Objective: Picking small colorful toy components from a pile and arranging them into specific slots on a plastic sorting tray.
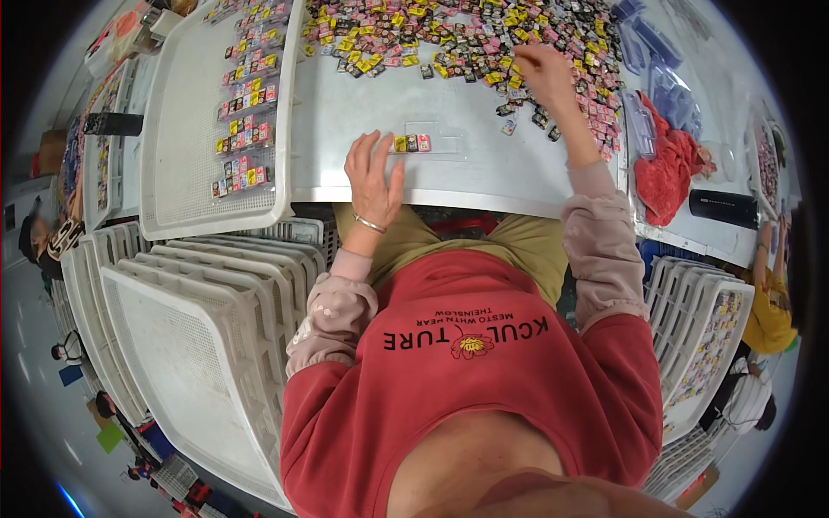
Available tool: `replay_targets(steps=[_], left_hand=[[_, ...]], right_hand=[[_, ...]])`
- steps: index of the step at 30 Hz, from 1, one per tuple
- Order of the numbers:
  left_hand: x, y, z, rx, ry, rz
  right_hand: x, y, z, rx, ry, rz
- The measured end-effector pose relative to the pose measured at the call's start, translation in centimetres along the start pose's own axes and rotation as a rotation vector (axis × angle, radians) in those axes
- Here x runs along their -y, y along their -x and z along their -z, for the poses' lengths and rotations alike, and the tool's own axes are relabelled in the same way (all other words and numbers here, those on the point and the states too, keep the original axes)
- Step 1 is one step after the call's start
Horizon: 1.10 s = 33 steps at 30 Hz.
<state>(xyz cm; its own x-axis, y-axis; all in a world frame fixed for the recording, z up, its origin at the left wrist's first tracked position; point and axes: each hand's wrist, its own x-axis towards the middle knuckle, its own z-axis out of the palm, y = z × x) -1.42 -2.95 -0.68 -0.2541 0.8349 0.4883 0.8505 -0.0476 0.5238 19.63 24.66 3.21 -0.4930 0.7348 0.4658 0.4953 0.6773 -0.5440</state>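
A clear plastic case (pixel 446 145) lies flat on the white table, with a few small square printed pieces (pixel 412 143), yellow, black and pink, in a row at its left end. My left hand (pixel 373 183), a bracelet at its wrist, rests beside that end with fingers apart, the fingertips close to the case; whether they touch it I cannot tell. Over a large loose pile of the same pieces (pixel 466 39) at the far side, my right hand (pixel 548 76) has its fingers curled together, and what they hold, if anything, is hidden.
At the left, a white mesh tray (pixel 186 155) carries filled clear cases (pixel 242 138). Stacked white trays (pixel 186 319) stand beside me, with more trays (pixel 691 345) at the right. A red cloth (pixel 665 168), a black cylinder (pixel 724 208) and clear cases (pixel 669 86) occupy the right side.
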Motion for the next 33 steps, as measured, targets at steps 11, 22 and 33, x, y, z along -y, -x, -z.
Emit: replay_targets(steps=[11, 22, 33], left_hand=[[-0.1, 0.0, -0.5, -0.094, -0.018, 0.026], [-0.5, -0.2, -0.3, -0.126, 0.004, 0.072], [0.6, -0.6, -0.4, -0.247, 0.186, 0.227]], right_hand=[[5.4, 0.3, -8.1, 0.117, 0.396, 0.159], [1.3, -5.2, -6.7, -0.022, -0.072, 0.011], [3.0, -7.3, -11.3, 0.145, 0.456, 0.189]])
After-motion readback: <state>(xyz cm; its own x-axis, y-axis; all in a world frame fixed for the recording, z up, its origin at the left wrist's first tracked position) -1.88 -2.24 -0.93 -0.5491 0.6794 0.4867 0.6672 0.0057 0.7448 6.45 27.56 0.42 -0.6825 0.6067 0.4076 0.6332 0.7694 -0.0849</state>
